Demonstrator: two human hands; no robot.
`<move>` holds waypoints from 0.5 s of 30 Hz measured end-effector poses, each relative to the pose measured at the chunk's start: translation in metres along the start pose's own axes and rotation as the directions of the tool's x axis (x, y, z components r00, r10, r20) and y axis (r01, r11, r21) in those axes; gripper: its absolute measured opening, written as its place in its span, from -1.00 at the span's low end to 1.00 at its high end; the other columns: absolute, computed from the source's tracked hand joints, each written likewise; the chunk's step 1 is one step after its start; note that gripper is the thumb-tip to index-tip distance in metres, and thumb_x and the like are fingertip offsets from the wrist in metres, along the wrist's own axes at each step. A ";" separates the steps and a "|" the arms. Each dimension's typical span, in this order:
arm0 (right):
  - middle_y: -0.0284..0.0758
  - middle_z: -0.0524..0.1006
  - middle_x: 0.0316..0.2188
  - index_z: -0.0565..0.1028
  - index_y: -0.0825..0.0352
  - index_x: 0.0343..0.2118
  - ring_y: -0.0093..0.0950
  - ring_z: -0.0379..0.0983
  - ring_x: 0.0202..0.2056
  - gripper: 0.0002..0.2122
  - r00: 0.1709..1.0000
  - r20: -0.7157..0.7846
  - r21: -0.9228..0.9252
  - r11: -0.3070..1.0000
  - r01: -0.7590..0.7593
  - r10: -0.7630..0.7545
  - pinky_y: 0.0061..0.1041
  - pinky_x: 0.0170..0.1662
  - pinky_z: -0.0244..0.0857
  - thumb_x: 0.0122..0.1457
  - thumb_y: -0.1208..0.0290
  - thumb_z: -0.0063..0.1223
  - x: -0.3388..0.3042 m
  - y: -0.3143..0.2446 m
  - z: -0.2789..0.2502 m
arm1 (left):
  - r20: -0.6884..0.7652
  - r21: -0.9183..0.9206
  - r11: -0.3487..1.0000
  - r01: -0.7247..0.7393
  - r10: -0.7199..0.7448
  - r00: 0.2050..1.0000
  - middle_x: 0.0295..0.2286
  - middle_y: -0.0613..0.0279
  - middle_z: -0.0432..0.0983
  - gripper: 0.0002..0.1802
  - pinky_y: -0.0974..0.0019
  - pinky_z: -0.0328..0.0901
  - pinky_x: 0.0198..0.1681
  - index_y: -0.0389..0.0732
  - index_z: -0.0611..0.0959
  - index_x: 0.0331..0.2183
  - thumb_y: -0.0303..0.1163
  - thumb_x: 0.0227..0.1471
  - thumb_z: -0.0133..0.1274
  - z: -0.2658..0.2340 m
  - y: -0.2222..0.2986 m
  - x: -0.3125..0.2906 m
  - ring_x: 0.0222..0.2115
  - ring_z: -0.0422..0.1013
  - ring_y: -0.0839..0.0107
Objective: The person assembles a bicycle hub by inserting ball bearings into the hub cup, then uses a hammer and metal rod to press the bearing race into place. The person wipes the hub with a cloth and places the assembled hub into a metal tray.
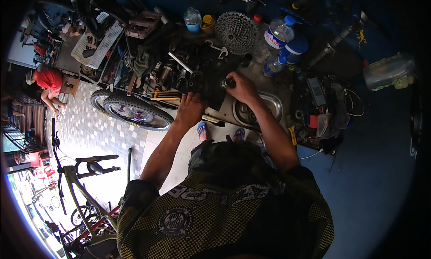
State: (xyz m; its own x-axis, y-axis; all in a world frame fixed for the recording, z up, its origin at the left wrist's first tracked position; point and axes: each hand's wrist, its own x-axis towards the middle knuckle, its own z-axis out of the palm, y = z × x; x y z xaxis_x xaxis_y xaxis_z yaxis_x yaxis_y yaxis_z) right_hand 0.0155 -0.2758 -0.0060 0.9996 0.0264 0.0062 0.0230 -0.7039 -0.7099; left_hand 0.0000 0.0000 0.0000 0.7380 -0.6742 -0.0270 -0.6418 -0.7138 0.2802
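Observation:
My right hand (242, 89) is closed around a small, dark, round part (228, 83) with a shiny rim, held just above the workbench. What kind of part it is, I cannot make out. To its left, my left hand (191, 110) lies at the bench's near edge with its fingers bent over dark metal parts (194, 84). Whatever those fingers grip is hidden beneath them. A dark cloth or mat (215, 86) spreads between the two hands. Beyond the left hand, a silver metal tube (180, 62) slants across the clutter. Near my right forearm sits an oval metal tray (278, 107).
A large bicycle cassette (236, 33), a clear water bottle (279, 33) and a blue-labelled bottle (192, 20) stand at the back. Bicycle wheels (137, 114) lean left of the bench. A bike frame (81, 191) is at lower left. A person in red (48, 81) sits far left.

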 end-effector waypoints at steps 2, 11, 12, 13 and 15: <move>-0.15 0.64 -0.14 0.55 0.23 -0.08 -0.13 0.61 -0.07 -0.64 0.999 0.010 0.169 0.985 -0.031 0.030 -0.19 -0.03 0.48 0.06 0.30 0.34 -0.003 0.007 -0.001 | 0.004 -0.037 0.996 0.078 -0.078 0.997 -0.04 0.07 0.51 -0.62 -0.09 0.27 0.13 0.01 0.74 -0.09 -0.34 -0.03 0.32 -0.008 0.004 0.003 0.07 0.34 -0.04; -0.18 0.63 -0.17 0.57 0.18 -0.10 -0.09 0.58 -0.07 -0.66 0.997 0.011 -0.154 0.985 0.072 -0.071 -0.11 -0.04 0.47 0.05 0.26 0.36 -0.002 -0.003 0.008 | -0.211 -0.325 0.944 0.054 -0.128 0.969 -0.18 0.02 0.58 -0.69 -0.11 0.30 0.09 -0.12 0.71 -0.15 -0.36 0.00 0.31 -0.009 0.041 0.025 -0.08 0.45 -0.09; -0.19 0.63 -0.16 0.57 0.18 -0.09 -0.12 0.59 -0.08 -0.65 0.998 0.008 -0.137 0.988 0.070 -0.069 -0.14 -0.04 0.47 0.06 0.25 0.37 -0.001 -0.002 0.008 | -0.224 -0.359 0.932 0.045 -0.133 0.966 -0.20 0.02 0.59 -0.69 -0.10 0.31 0.09 -0.13 0.71 -0.15 -0.37 0.01 0.30 -0.006 0.039 0.027 -0.10 0.46 -0.09; -0.19 0.63 -0.16 0.58 0.17 -0.08 -0.15 0.60 -0.09 -0.64 0.998 0.006 -0.120 0.990 0.068 -0.068 -0.16 -0.05 0.48 0.06 0.25 0.37 -0.002 0.000 0.007 | -0.236 -0.393 0.919 0.035 -0.138 0.962 -0.21 0.01 0.60 -0.70 -0.09 0.31 0.09 -0.14 0.70 -0.15 -0.38 0.01 0.30 -0.003 0.038 0.029 -0.11 0.47 -0.09; -0.22 0.63 -0.16 0.58 0.18 -0.06 -0.24 0.62 -0.13 -0.65 0.999 -0.014 0.025 0.999 0.048 -0.048 -0.24 -0.07 0.48 0.10 0.24 0.36 -0.004 0.005 0.006 | -0.277 -0.433 0.902 0.012 -0.146 0.950 -0.24 0.02 0.62 -0.70 -0.05 0.35 0.05 -0.17 0.69 -0.14 -0.40 0.03 0.29 -0.001 0.036 0.032 -0.14 0.50 -0.05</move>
State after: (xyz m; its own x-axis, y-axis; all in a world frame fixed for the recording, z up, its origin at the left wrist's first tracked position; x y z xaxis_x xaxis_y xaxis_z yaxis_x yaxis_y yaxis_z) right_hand 0.0115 -0.2754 -0.0143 0.9975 0.0499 0.0498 0.0705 -0.6839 -0.7261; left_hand 0.0010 -0.0468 0.0099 0.8522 -0.4838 0.1992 -0.4795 -0.5699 0.6674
